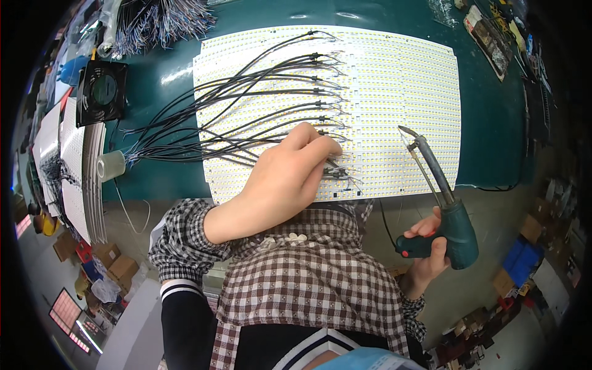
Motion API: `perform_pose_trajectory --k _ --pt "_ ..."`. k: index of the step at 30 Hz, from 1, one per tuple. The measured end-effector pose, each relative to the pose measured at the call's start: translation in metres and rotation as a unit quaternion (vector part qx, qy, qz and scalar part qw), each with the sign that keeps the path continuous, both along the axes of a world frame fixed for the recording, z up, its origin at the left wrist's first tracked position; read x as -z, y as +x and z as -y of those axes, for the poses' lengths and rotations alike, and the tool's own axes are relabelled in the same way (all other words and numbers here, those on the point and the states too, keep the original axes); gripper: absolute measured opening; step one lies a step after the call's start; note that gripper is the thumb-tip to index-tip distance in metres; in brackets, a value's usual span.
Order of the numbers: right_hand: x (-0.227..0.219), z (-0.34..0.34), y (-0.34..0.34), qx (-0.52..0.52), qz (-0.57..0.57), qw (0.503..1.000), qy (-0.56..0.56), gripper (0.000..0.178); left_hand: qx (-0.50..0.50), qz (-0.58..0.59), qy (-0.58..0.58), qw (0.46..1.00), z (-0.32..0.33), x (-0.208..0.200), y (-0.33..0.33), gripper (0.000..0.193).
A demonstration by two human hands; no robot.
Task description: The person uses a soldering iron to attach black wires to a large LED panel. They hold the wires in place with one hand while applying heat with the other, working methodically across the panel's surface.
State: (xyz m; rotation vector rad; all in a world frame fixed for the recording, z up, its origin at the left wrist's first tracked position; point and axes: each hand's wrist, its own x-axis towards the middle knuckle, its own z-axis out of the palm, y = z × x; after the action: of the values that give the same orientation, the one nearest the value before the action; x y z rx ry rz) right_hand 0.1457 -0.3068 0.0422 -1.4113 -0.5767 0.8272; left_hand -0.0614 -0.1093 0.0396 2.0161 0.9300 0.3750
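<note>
A white LED panel (401,80), covered in rows of small yellowish chips, lies on the green table. Several black cables (265,71) run over its left half, their thin stripped wire ends reaching a column near its middle. My left hand (287,166) is closed among the lower cables at the panel's near side, fingertips pinching a black cable (333,165) by its wire end; the exact grip is partly hidden under the fingers. In my right hand (431,250) is a dark green soldering gun (459,237), its tip pointing up above the panel's right part, apart from the wires.
A clear roll (111,165) sits by the cables' far-left ends. Beyond it are a black fan (102,92) and a stack of white panels (74,172). Many thin wires (163,24) lie at the back left. At the back right rests a worn, dirty tray (487,40).
</note>
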Motion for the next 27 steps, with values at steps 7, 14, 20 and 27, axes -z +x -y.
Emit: perform_pose_trajectory --k 7,14,20,27 --pt "-0.003 -0.001 -0.001 -0.009 0.012 1.0 -0.003 0.063 0.051 0.027 0.054 0.997 -0.01 0.005 0.01 0.01" --pt "-0.003 0.004 -0.001 -0.026 0.009 0.999 -0.018 0.063 0.001 0.072 -0.066 0.995 -0.013 0.015 0.016 0.008" --pt "-0.006 0.008 -0.003 -0.05 0.023 0.997 -0.05 0.065 -0.019 0.023 -0.045 0.999 -0.011 0.017 0.019 0.007" --pt "-0.014 0.01 -0.009 -0.076 0.012 0.994 -0.074 0.062 -0.02 0.042 -0.009 0.999 -0.005 0.021 0.018 0.006"
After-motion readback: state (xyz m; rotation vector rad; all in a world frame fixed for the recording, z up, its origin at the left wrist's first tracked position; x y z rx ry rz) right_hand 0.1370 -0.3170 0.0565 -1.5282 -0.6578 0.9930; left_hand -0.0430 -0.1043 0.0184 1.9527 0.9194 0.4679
